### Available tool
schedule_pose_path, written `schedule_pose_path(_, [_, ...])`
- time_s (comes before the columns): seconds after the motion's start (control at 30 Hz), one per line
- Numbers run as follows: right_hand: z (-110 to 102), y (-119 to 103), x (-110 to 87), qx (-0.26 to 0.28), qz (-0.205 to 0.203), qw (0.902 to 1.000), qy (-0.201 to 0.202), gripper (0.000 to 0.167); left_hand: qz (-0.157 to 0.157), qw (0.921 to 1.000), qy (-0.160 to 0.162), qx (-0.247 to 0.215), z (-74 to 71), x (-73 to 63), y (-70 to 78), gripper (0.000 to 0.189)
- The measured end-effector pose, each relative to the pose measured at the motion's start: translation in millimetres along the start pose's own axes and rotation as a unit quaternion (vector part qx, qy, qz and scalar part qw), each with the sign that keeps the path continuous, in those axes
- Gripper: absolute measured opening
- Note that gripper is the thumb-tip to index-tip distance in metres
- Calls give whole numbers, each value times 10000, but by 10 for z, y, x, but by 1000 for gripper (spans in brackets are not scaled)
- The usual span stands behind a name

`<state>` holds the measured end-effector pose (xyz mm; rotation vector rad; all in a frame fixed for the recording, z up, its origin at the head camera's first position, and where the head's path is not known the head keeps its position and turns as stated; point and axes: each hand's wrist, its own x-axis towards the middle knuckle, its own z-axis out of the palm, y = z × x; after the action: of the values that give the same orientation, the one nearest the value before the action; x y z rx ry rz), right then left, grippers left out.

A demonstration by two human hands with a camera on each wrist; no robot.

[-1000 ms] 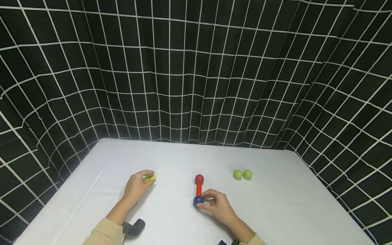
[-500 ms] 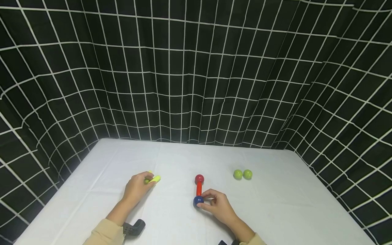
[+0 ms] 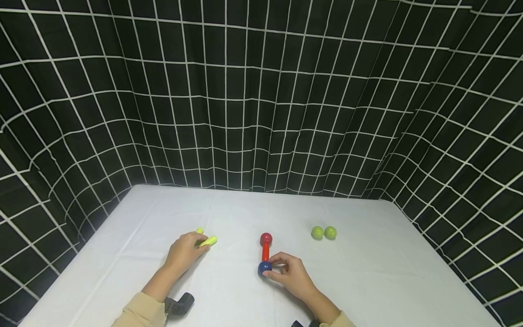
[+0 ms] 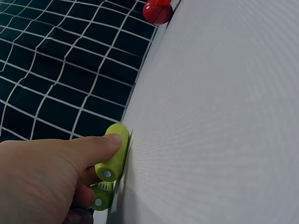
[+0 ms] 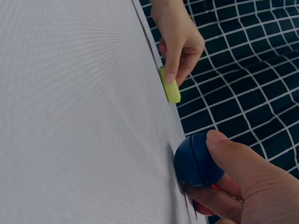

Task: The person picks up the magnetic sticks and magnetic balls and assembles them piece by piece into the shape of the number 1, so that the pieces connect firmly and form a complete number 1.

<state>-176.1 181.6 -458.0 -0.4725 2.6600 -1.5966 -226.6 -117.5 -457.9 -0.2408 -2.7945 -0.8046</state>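
My left hand pinches a yellow-green magnetic rod with thumb and fingers, low over the white table. A second rod of the same colour lies beside it at the fingers; metal discs show on both ends in the left wrist view. At the table's middle, my right hand holds a blue ball between thumb and fingers. From that ball a red rod runs away to a red ball, the three joined in a line. Part of the blue ball is hidden by the fingers.
Two green balls sit side by side at the right of the white-covered table. A black curtain with a white grid stands behind and at both sides.
The yellow-green rod in my left hand has shifted right and slightly nearer, apart from the second rod, now showing more. My right hand and the joined balls and rod stay in place.
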Motion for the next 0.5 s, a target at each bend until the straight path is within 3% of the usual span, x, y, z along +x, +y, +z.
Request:
schedule_pose_path(0.2, [12,-21,24,-86,31,10000,-28,29,55,10000,-41,-40,-1,-20,7,30])
schedule_pose_path(0.5, [12,14,74,-145,89,9999,-7,28,-1,9978,-131,-646,-1,0,78,30])
